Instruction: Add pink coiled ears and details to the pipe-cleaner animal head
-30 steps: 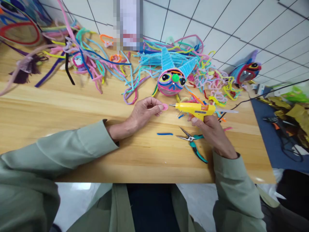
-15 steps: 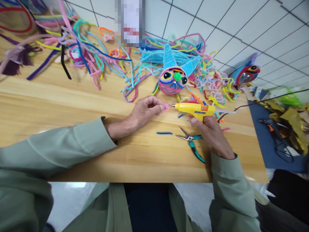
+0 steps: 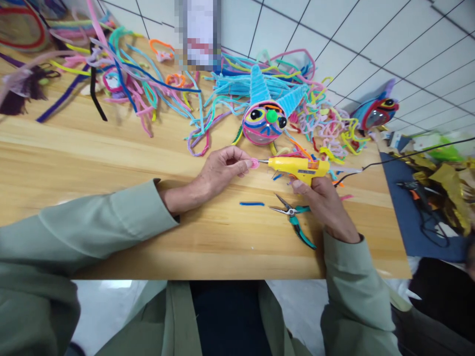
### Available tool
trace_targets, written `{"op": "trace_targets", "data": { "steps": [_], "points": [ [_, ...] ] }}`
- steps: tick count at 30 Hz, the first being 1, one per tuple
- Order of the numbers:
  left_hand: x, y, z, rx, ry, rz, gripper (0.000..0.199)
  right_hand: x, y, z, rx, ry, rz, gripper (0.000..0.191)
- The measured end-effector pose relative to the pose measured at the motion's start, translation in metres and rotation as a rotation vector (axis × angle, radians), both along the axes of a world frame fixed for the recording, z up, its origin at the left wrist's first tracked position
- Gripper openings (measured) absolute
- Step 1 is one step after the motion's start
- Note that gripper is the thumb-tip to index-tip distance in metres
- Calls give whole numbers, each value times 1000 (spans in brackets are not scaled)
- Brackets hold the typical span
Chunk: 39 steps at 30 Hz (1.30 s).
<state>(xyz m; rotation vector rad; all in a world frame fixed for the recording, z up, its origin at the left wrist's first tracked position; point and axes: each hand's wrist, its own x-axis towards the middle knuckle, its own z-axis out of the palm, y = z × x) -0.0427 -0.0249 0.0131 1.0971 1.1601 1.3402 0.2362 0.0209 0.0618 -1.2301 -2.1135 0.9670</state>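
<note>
Between the thumb and fingertips of my left hand [image 3: 226, 170] is a small pink coiled pipe-cleaner piece [image 3: 254, 163]. My right hand [image 3: 326, 202] is wrapped round the handle of a yellow hot glue gun [image 3: 297, 168]. The metal nozzle points left and is at the edge of the pink piece; whether they touch I cannot tell. Just behind stands a round clear ornament [image 3: 264, 123] with blue ears, black eyes and a green nose. Teal-handled pliers [image 3: 291, 211] lie open in front of my right hand, beside a short blue pipe-cleaner piece [image 3: 252, 203].
Loose pipe cleaners [image 3: 137, 94] spread along the back of the wooden table [image 3: 111, 163]. A second decorated ornament [image 3: 378, 116] is at the back right. The gun's black cord [image 3: 408, 154] runs off right. Another glue gun [image 3: 415, 190] lies on a blue surface.
Almost nothing differs. The whole view has shifted very slightly; both hands keep the pink piece and the glue gun in the same arrangement.
</note>
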Motion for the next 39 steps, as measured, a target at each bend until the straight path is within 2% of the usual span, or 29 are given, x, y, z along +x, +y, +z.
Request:
{"op": "trace_targets", "data": {
  "steps": [7,15,33,39],
  "points": [
    [-1,0,0,3,4,10,40,0,0,0,-15,-7,-3,51],
    [-1,0,3,-15,-12,-1,43,2,-2,-1,-29,-5,-16,44],
    [-2,-1,8,-15,-29,3,39,0,-4,0,-31,2,-24,44],
    [-1,-1,9,-19,-47,6,39,4,-3,-6,-37,-28,-63,48]
  ]
}}
